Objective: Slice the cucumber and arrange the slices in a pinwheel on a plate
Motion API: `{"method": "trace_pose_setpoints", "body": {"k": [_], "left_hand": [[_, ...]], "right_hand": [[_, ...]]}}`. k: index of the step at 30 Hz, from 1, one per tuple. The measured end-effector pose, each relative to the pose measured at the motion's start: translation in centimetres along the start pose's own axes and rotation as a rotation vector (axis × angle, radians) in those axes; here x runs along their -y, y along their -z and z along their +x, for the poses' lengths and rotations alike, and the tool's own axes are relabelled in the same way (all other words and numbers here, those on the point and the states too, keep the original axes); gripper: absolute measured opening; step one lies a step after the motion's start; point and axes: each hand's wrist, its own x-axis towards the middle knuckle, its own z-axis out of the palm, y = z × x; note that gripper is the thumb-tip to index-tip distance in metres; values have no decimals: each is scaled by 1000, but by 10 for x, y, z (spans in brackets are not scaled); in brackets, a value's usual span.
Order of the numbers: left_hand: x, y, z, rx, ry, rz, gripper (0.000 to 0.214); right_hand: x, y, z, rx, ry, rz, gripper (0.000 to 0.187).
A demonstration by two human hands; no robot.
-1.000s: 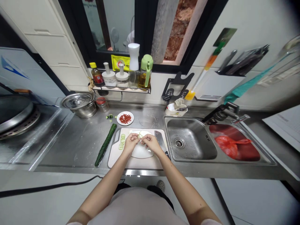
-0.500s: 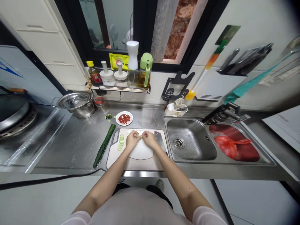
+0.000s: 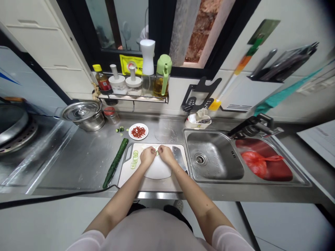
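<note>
My left hand (image 3: 148, 156) and my right hand (image 3: 166, 154) meet over a white plate (image 3: 158, 171), fingers pinched around a thin cucumber slice (image 3: 157, 153). The fingers partly hide that slice. Under the plate lies a white cutting board (image 3: 127, 177) with a grey edge. Several overlapping cucumber slices (image 3: 134, 159) form a column on the board, left of my left hand. A broad knife blade (image 3: 179, 157) rests on the board's right side. Left of the board, a long green cucumber (image 3: 115, 163) lies slanted on the steel counter.
Behind the board sit a small plate of chopped red pieces (image 3: 138, 131) and cucumber scraps (image 3: 120, 129). A lidded pot (image 3: 90, 118) stands back left, below a seasoning rack (image 3: 141, 97). To the right is a double sink (image 3: 214, 157) holding a red bag (image 3: 255, 162).
The view has shifted slightly. My hands stay over the plate, with the fingertips and the cucumber slice between them moved a little.
</note>
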Motion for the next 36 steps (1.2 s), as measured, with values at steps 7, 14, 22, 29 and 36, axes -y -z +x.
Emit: {"method": "trace_pose_setpoints", "body": {"k": [7, 14, 22, 29, 36], "left_hand": [[-2, -3, 3, -5, -21, 50, 15], [2, -9, 6, -26, -55, 98, 13], [4, -8, 9, -26, -61, 79, 10], [4, -2, 10, -23, -61, 33, 10], [3, -6, 14, -16, -59, 79, 13]], "right_hand": [[4, 2, 1, 27, 3, -109, 19], [6, 3, 1, 59, 19, -195, 21], [5, 7, -3, 25, -19, -237, 20], [0, 6, -15, -21, -102, -194, 21], [7, 9, -16, -27, -170, -223, 23]]}}
